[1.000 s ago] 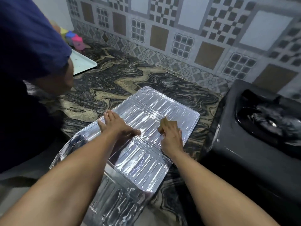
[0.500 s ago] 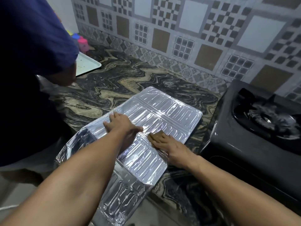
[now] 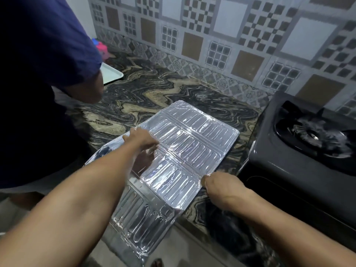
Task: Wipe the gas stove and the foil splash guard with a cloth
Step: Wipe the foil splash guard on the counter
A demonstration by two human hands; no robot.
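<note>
A: Foil splash guard lies flat on the table, its near panels hanging off the front edge. Left hand presses on it, fingers spread flat.
B: Right hand?
A: At the guard's right edge, fingers curled under. Can't tell if it holds a cloth; none visible.
B: Risks?
A: The overhang could crease or slide off if the left hand lifts. Thin foil may tear at the folds. Gas stove sits just right, untouched.
</note>
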